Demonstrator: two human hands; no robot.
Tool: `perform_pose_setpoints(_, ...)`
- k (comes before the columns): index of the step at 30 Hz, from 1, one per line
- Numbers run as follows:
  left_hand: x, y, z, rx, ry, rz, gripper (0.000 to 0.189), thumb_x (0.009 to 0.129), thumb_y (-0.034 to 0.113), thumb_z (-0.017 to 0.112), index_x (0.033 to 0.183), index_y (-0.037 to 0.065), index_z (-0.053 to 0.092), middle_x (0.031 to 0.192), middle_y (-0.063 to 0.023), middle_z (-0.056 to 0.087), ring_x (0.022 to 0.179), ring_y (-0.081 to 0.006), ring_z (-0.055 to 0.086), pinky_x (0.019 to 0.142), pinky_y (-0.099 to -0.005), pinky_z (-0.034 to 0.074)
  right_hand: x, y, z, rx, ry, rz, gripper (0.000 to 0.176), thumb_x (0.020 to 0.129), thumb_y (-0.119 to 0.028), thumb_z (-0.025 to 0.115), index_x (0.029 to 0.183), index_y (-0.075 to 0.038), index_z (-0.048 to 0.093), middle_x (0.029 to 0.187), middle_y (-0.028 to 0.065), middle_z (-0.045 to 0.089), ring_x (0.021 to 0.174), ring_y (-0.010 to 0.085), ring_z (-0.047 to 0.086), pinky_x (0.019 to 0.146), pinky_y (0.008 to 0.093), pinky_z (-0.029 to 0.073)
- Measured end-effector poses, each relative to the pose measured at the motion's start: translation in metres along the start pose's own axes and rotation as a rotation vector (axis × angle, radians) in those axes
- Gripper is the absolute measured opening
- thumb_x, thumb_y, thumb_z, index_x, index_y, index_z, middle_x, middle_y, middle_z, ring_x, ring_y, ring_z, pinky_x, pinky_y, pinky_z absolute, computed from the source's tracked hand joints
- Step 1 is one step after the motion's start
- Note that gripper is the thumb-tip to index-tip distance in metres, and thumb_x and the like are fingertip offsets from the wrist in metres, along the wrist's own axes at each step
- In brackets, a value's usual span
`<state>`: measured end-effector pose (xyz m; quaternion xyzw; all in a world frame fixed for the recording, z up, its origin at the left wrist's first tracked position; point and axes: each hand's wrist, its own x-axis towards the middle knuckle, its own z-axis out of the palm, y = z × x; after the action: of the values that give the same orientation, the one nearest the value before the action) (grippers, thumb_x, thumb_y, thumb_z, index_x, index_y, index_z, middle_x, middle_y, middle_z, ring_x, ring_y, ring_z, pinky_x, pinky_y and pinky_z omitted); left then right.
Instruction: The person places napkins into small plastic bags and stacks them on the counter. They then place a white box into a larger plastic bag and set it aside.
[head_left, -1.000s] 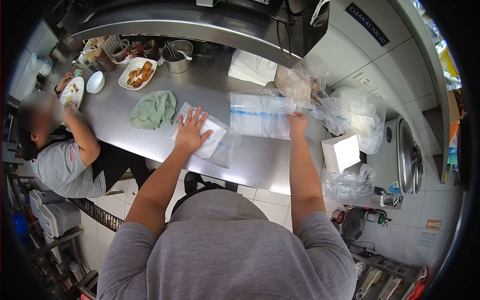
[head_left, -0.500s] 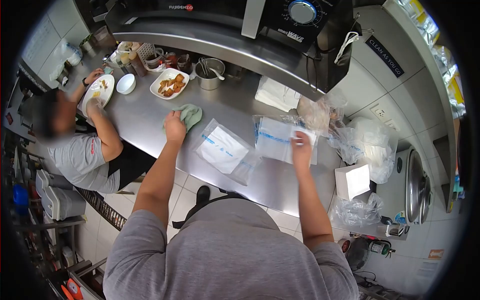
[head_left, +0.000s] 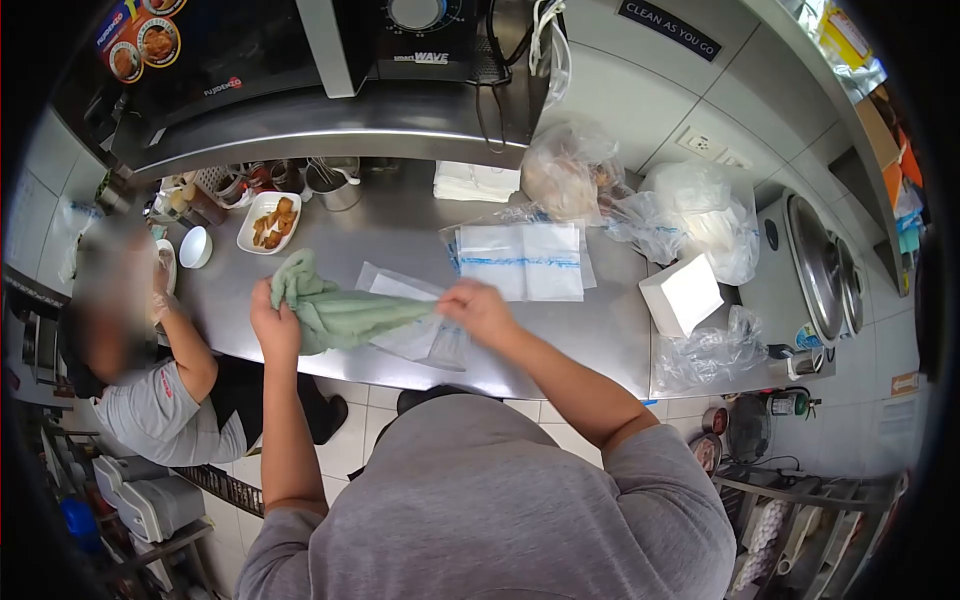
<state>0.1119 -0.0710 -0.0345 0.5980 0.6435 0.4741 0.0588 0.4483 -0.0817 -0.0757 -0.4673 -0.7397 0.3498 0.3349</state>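
A green cloth (head_left: 350, 317) is stretched between my two hands above the steel counter. My left hand (head_left: 275, 318) is closed on its bunched left end. At the other end, my right hand (head_left: 482, 312) pinches a corner. Partly covered by the cloth, a clear plastic bag with a white sheet (head_left: 410, 340) lies on the counter. Beyond my right hand is a stack of white packets with blue print (head_left: 520, 262).
A co-worker (head_left: 160, 400) sits at the left, by a plate. A white bowl (head_left: 196, 247) and a dish of browned food pieces (head_left: 270, 223) stand near them. A microwave (head_left: 300, 60) overhangs the back. Plastic bags (head_left: 700, 215) and a white box (head_left: 681, 296) are at the right.
My left hand has lifted the cloth off the counter. My right hand has left the white packets and taken the cloth's other end. The view has shifted.
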Motion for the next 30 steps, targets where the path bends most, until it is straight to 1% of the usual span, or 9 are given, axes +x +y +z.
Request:
perform_pose_setpoints(4,0.019,-0.022,-0.028,-0.106,0.122,-0.151,0.029,0.077,-0.006,0.046,0.103,-0.002,0.058,0.092,-0.0199,0.060,0.091,-0.0374,0.059,0.085,-0.0393,0.045,-0.011,0.102,-0.062,-0.428,0.708,0.318,0.020,0.083,-0.015,0.067,0.095,0.001,0.064,0.096,0.0182,0.065,0.094,0.0347,0.062,0.084,0.0410,0.050)
perform_pose_setpoints(7,0.025,-0.023,-0.031,0.127,0.182,-0.089,0.027,0.080,-0.003,0.051,0.106,-0.002,0.059,0.097,-0.0202,0.060,0.095,-0.0370,0.059,0.087,-0.0411,0.045,-0.029,0.159,-0.104,-0.715,0.821,0.619,0.028,0.079,-0.022,0.071,0.093,0.001,0.063,0.103,0.0194,0.064,0.098,0.0340,0.062,0.087,0.0408,0.049)
perform_pose_setpoints(9,0.028,-0.055,-0.013,0.228,0.099,-0.125,0.026,0.082,0.001,0.056,0.108,-0.002,0.058,0.102,-0.0207,0.060,0.098,-0.0373,0.058,0.088,-0.0422,0.044,-0.039,0.181,-0.120,-0.533,0.610,0.801,0.030,0.076,-0.024,0.074,0.091,-0.001,0.063,0.096,0.0197,0.066,0.092,0.0343,0.064,0.082,0.0420,0.050)
perform_pose_setpoints(11,0.020,-0.063,0.013,0.317,-0.008,-0.186,0.040,0.083,0.016,0.068,0.117,-0.002,0.055,0.115,-0.0232,0.055,0.107,-0.0392,0.053,0.092,-0.0449,0.042,-0.040,0.198,-0.128,-0.401,0.669,0.822,0.027,0.073,-0.021,0.076,0.083,0.000,0.063,0.089,0.0190,0.067,0.085,0.0355,0.064,0.077,0.0427,0.051)
perform_pose_setpoints(14,-0.003,-0.032,0.048,0.258,-0.065,0.018,0.062,0.078,0.018,0.074,0.129,-0.003,0.046,0.123,-0.0248,0.050,0.117,-0.0421,0.047,0.101,-0.0459,0.037,-0.036,0.193,-0.135,-0.397,0.775,0.743,0.023,0.070,-0.016,0.076,0.075,0.001,0.063,0.081,0.0185,0.067,0.077,0.0370,0.065,0.070,0.0434,0.051)
perform_pose_setpoints(22,-0.049,0.086,0.107,-0.036,-0.462,0.216,0.052,0.078,0.013,0.073,0.126,0.005,0.054,0.135,-0.0228,0.046,0.124,-0.0407,0.044,0.104,-0.0465,0.036,-0.045,0.119,-0.161,-0.719,0.861,0.427,0.021,0.073,-0.014,0.074,0.083,0.001,0.065,0.078,0.0196,0.067,0.072,0.0346,0.066,0.065,0.0392,0.049)
perform_pose_setpoints(24,-0.053,0.117,0.118,-0.165,-0.540,0.287,0.051,0.078,0.013,0.074,0.125,0.005,0.055,0.133,-0.0210,0.048,0.120,-0.0377,0.048,0.101,-0.0447,0.040,-0.040,0.071,-0.164,-0.079,0.640,0.654,0.018,0.076,-0.014,0.074,0.084,0.001,0.068,0.075,0.0133,0.068,0.066,0.0233,0.064,0.063,0.0352,0.050)
perform_pose_setpoints(26,-0.058,0.148,0.127,-0.291,-0.628,0.348,0.051,0.078,0.014,0.075,0.124,0.005,0.056,0.131,-0.0192,0.050,0.117,-0.0347,0.051,0.098,-0.0429,0.043,-0.040,0.054,-0.143,0.501,0.522,0.563,0.019,0.078,-0.016,0.076,0.083,0.000,0.068,0.075,0.0052,0.067,0.064,0.0134,0.059,0.059,0.0295,0.046)
perform_pose_setpoints(30,-0.070,0.202,0.140,-0.753,-0.894,0.005,0.053,0.081,0.005,0.072,0.130,0.006,0.051,0.117,-0.0084,0.055,0.104,-0.0150,0.055,0.085,-0.0271,0.048,-0.046,-0.012,-0.109,0.696,0.362,0.490,0.014,0.081,-0.013,0.074,0.080,-0.001,0.068,0.074,0.0036,0.066,0.065,0.0116,0.059,0.061,0.0272,0.046)
